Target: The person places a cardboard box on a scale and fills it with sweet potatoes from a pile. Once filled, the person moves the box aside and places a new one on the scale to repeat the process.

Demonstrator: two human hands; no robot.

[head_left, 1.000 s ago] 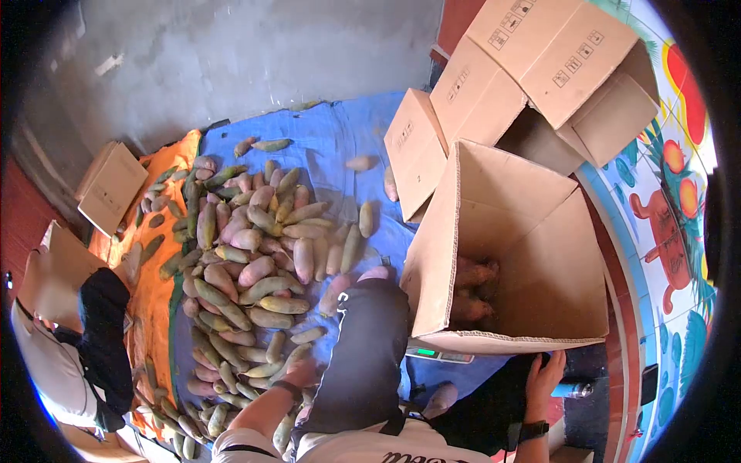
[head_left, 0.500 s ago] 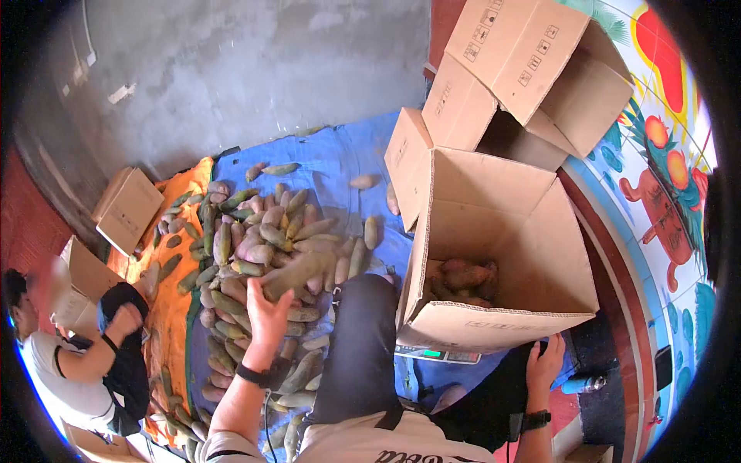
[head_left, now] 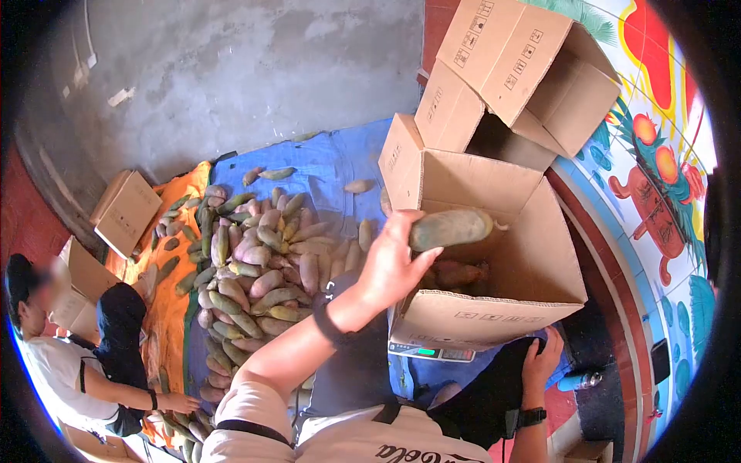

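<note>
My left hand point(head_left: 392, 258) is closed round one end of a long, dull-green radish point(head_left: 454, 230) with a thin root tail. It holds the radish nearly level over the open top of a large cardboard box point(head_left: 486, 318), at the box's left side. Inside, a few reddish radishes point(head_left: 461, 274) lie at the bottom, partly hidden by the front wall. Under the box sits a scale point(head_left: 429, 353) with a lit green display. My right hand point(head_left: 546, 356) rests with its fingers laid on my black-trousered knee, below the box's right corner, holding nothing.
A big pile of green and pinkish radishes point(head_left: 255, 266) lies on a blue tarp point(head_left: 343, 154) to the left. More cardboard boxes point(head_left: 513, 58) stand behind mine. A co-worker point(head_left: 65, 370) sits at far left by an orange sheet point(head_left: 176, 309). A blue bottle point(head_left: 579, 381) lies at right.
My left hand has moved from the pile, up and right, carrying the radish over the box. The co-worker's hand has reached down towards the radishes. My right hand stays on the knee.
</note>
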